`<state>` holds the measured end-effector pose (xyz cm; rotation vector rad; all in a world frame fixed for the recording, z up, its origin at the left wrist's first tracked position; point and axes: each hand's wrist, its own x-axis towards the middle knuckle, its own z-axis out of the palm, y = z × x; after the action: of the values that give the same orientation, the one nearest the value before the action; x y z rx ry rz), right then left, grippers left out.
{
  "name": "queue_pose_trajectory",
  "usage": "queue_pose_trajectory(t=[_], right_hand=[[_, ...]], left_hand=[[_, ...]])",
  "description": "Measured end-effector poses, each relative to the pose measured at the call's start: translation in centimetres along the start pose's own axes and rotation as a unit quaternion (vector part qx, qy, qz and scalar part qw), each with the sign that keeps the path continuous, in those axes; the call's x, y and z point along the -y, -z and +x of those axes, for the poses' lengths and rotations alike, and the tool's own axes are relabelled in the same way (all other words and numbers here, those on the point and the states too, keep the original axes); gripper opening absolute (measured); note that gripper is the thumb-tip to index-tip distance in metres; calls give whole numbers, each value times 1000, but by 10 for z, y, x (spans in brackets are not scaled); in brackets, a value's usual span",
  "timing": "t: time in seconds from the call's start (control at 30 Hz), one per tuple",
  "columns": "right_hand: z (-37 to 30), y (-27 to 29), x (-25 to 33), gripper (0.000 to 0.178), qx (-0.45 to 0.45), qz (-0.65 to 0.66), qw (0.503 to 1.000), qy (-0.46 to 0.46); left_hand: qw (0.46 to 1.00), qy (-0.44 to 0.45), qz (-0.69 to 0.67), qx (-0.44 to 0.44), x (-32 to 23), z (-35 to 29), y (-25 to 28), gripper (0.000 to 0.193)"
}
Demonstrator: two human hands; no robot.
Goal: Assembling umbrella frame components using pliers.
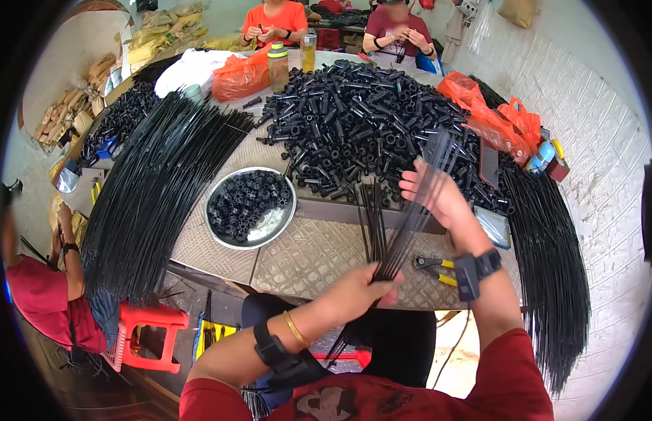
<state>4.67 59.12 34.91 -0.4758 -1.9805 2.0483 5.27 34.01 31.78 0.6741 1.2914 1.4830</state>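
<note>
A bundle of thin black rods [414,226] leans above the near edge of the pale patterned table [305,254]. The left hand [360,290] is closed around its lower part; the right hand [442,195], half open, is beside its upper part, whether touching I cannot tell. Behind lies a heap of short black tubular pieces [361,116].

beige patterned tabletop [305,256] free at ten o'clock from left hand [354,290], round silver metal bowl [273,223] beyond, heaped black tubular parts [354,116] blocking twelve
</note>
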Motion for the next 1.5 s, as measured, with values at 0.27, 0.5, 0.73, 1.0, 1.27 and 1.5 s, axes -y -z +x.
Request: queue_pose_trajectory(t=[0.27,0.5,0.73,1.0,1.27,1.5], right_hand=[[-84,-15,40,77,367,137,920,-2],[-82,-42,75,29,371,-112,920,61],[-108,-55,76,14,390,-259,848,248],[-134,-73,26,33,405,-342,754,387],[-133,-68,26,36,425,-423,722,344],[-76,-34,19,44,200,-596,749,209]], left_hand=[[997,5,77,2,12,-5,-8,25],[998,32,41,30,15,-8,-5,40],[943,-123,278,-133,8,-38,19,103],[659,-169,713,-171,38,-22,27,114],[654,-184,712,-178,36,-21,25,68],[663,-176,704,-183,34,-24,24,64]])
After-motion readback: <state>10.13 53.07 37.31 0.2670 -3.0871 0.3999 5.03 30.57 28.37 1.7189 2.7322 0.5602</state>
